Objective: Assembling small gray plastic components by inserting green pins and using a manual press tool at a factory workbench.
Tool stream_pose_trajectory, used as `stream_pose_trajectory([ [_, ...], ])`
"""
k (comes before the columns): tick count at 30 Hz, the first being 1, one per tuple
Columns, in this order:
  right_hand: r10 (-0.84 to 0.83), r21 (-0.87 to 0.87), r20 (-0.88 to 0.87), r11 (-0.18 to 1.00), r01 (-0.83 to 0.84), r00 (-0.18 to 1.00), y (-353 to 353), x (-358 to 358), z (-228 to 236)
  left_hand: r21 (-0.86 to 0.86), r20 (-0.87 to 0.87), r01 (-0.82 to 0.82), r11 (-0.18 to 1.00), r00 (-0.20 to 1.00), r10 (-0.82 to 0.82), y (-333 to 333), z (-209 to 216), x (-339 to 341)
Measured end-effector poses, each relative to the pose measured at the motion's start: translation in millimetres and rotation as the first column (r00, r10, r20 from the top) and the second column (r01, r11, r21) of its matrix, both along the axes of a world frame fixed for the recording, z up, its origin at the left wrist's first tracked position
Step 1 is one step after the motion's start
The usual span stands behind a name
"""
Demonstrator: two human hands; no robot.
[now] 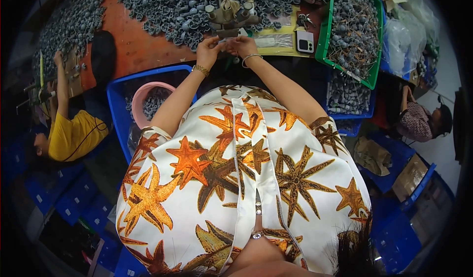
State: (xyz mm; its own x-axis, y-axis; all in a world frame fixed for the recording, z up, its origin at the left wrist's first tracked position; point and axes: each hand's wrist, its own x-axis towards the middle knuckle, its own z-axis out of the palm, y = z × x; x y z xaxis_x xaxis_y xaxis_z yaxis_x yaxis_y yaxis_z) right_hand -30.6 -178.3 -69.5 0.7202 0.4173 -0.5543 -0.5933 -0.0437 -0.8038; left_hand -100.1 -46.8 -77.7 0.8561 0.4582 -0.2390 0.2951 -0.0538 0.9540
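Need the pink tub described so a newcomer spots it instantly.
Start at the red-orange worktable, then look below its near edge, to the big blue bin at the person's left. Inside, partly behind the left forearm, sits a round tub with grey parts; its pink wall sets it apart from the blue around it.

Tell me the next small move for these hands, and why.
Probably best to ease the left hand and right hand slightly back toward the body: their fingertips come together close to the metal machine head in this view, and anything between them is too small to make out there.
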Motion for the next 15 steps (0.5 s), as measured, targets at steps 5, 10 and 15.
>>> stream_pose_trajectory([
  [5,0.072,-0.235,0.071,0.97,-0.054,0.995,2.9,-0.2,-10.7,0.444,0.005,0.002,0.896,1.0,-0.005,-9.6,2.1,9.1],
  [10,0.314,-0.626,0.347,0.779,-0.031,0.884,-8.2,13.1,-4.3,0.569,0.032,0.014,0.822,0.999,-0.039,-8.7,13.3,9.5],
  [15,-0.038,-0.116,0.322,0.99,0.079,0.946,-35.1,97.7,30.0,0.571,0.069,0.23,0.788,0.943,-0.325,8.0,17.3,13.2],
])
